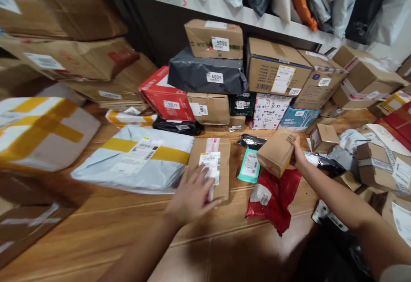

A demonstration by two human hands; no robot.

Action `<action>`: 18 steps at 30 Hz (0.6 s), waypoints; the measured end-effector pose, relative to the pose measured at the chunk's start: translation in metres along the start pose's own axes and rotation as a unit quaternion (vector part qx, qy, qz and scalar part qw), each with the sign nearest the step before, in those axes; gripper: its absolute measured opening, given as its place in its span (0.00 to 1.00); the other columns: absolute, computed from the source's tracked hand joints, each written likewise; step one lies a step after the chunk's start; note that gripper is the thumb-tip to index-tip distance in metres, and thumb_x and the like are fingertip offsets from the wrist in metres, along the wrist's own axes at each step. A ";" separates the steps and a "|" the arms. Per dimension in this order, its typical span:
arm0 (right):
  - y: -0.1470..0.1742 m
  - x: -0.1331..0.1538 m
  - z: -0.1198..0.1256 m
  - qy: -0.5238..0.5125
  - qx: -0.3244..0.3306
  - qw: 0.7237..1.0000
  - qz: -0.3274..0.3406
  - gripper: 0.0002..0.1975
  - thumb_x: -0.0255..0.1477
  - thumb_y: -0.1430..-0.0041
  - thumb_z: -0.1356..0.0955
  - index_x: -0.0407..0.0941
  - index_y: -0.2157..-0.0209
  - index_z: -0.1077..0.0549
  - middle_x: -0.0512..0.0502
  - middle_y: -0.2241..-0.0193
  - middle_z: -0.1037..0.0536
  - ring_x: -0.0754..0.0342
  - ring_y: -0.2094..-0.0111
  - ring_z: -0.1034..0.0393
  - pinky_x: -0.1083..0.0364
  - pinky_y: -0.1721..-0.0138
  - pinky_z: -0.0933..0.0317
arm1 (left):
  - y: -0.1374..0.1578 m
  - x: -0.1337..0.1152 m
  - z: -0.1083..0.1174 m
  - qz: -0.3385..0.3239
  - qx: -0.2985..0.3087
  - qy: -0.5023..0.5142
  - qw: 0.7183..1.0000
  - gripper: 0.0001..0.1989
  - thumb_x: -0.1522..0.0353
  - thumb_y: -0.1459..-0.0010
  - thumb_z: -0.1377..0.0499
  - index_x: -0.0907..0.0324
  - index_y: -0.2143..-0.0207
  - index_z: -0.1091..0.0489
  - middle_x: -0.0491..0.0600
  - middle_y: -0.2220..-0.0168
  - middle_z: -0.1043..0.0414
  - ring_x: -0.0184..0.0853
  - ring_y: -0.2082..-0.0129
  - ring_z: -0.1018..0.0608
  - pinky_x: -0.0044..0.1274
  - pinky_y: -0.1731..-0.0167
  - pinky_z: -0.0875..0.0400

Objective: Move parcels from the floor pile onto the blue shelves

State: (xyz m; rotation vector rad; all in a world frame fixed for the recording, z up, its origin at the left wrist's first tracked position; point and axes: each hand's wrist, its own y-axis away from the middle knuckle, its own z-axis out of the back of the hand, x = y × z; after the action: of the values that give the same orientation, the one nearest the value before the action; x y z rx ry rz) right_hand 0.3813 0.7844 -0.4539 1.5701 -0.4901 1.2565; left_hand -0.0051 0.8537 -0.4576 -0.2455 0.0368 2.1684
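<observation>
Left hand flat on labelled carton, right hand apparently gripping small box

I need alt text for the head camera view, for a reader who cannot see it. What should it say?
A person's left hand rests flat on a labelled cardboard box on a wooden floor, while the right hand holds a small tilted brown box. Stacked parcels fill the space under a white shelf.

We cannot see our right hand's fingers behind the small carton (labels blur, unreadable throughout).
</observation>
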 end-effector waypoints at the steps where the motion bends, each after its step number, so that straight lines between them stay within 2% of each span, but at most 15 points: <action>1: 0.006 0.000 0.021 0.000 -0.013 1.000 -0.014 0.16 0.44 0.48 0.29 0.47 0.66 0.27 0.48 0.75 0.24 0.47 0.69 0.28 0.52 0.72 0.32 | -0.025 -0.020 0.007 0.015 0.022 0.035 0.999 0.24 0.54 0.41 0.38 0.64 0.52 0.22 0.70 0.39 0.33 0.62 0.34 0.36 0.53 0.35 0.46; 2: 0.013 -0.002 0.040 0.000 -0.026 0.999 -0.023 0.15 0.44 0.50 0.29 0.47 0.67 0.28 0.48 0.75 0.24 0.48 0.70 0.28 0.53 0.72 0.33 | -0.049 -0.042 0.008 0.051 0.047 0.081 0.994 0.19 0.60 0.36 0.42 0.63 0.50 0.24 0.66 0.39 0.32 0.55 0.36 0.34 0.44 0.35 0.41; 3: 0.021 -0.004 0.060 0.001 -0.037 0.999 -0.026 0.15 0.43 0.52 0.28 0.47 0.68 0.28 0.49 0.75 0.25 0.49 0.70 0.29 0.54 0.72 0.34 | -0.071 -0.064 0.003 0.071 0.059 0.097 0.991 0.18 0.66 0.33 0.48 0.62 0.46 0.26 0.62 0.39 0.32 0.49 0.39 0.30 0.38 0.39 0.35; 4: 0.029 -0.008 0.079 0.000 -0.047 0.999 -0.021 0.15 0.41 0.55 0.26 0.48 0.68 0.28 0.50 0.74 0.25 0.50 0.69 0.29 0.56 0.72 0.35 | -0.092 -0.084 -0.007 0.096 0.067 0.104 0.988 0.20 0.72 0.33 0.51 0.62 0.43 0.29 0.62 0.39 0.34 0.46 0.41 0.28 0.35 0.42 0.32; 5: 0.038 -0.013 0.098 -0.004 -0.056 0.998 -0.014 0.16 0.41 0.57 0.26 0.48 0.68 0.27 0.51 0.73 0.24 0.51 0.69 0.29 0.56 0.72 0.36 | -0.109 -0.100 -0.022 0.129 0.079 0.110 0.982 0.22 0.75 0.35 0.50 0.65 0.40 0.33 0.63 0.38 0.35 0.45 0.41 0.28 0.34 0.43 0.32; 6: 0.047 -0.020 0.116 -0.012 -0.059 0.998 -0.012 0.18 0.41 0.59 0.25 0.48 0.66 0.27 0.51 0.72 0.23 0.51 0.68 0.29 0.56 0.71 0.36 | -0.123 -0.112 -0.039 0.179 0.090 0.112 0.973 0.24 0.74 0.35 0.47 0.69 0.37 0.37 0.66 0.38 0.36 0.47 0.40 0.29 0.36 0.41 0.33; 8: 0.067 -0.035 0.149 -0.030 -0.043 0.998 -0.028 0.22 0.46 0.59 0.27 0.48 0.63 0.26 0.48 0.69 0.21 0.47 0.65 0.26 0.53 0.68 0.33 | -0.142 -0.123 -0.073 0.269 0.106 0.117 0.950 0.30 0.66 0.35 0.42 0.67 0.34 0.42 0.67 0.35 0.40 0.52 0.36 0.34 0.45 0.37 0.37; 11: 0.099 -0.061 0.184 -0.020 0.040 0.997 -0.070 0.28 0.52 0.56 0.31 0.47 0.59 0.24 0.40 0.62 0.18 0.39 0.58 0.24 0.45 0.59 0.30 | -0.154 -0.119 -0.105 0.331 0.127 0.144 0.924 0.38 0.56 0.37 0.39 0.62 0.31 0.47 0.64 0.34 0.42 0.53 0.35 0.35 0.47 0.39 0.36; 14: 0.125 -0.087 0.191 0.052 0.140 0.988 -0.046 0.30 0.47 0.59 0.27 0.47 0.54 0.24 0.41 0.58 0.19 0.38 0.53 0.25 0.42 0.51 0.32 | -0.160 -0.116 -0.108 0.349 0.133 0.173 0.911 0.40 0.56 0.37 0.40 0.62 0.30 0.51 0.66 0.35 0.43 0.54 0.37 0.34 0.43 0.43 0.34; 18: 0.140 -0.115 0.166 0.168 0.250 0.953 0.012 0.33 0.40 0.64 0.23 0.46 0.52 0.25 0.42 0.56 0.19 0.38 0.53 0.27 0.42 0.49 0.34 | -0.152 -0.122 -0.086 0.367 0.153 0.204 0.894 0.44 0.55 0.35 0.44 0.74 0.30 0.58 0.77 0.39 0.44 0.63 0.38 0.34 0.42 0.46 0.33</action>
State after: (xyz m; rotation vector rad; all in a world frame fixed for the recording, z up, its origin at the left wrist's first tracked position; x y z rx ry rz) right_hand 0.3051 0.5523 -0.4819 1.7072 0.0387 1.7191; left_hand 0.2006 0.8318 -0.5086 -0.5715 0.8243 2.7629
